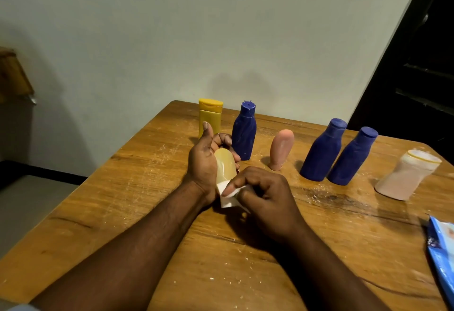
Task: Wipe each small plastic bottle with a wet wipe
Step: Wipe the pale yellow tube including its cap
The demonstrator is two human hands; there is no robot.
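Translucent yellow bottle (pixel 224 165), gripped in the left hand (pixel 204 163) above the table (pixel 122 200), meets a wet wipe (pixel 227 199) pinched in the right hand (pixel 260 192); six other bottles (pixel 243 134) stand beyond (whether already wiped cannot be told).

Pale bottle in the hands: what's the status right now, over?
Left hand grips pale bottle. Right hand pinches wipe at its lower end. Six other bottles stand behind on table, none in the way.
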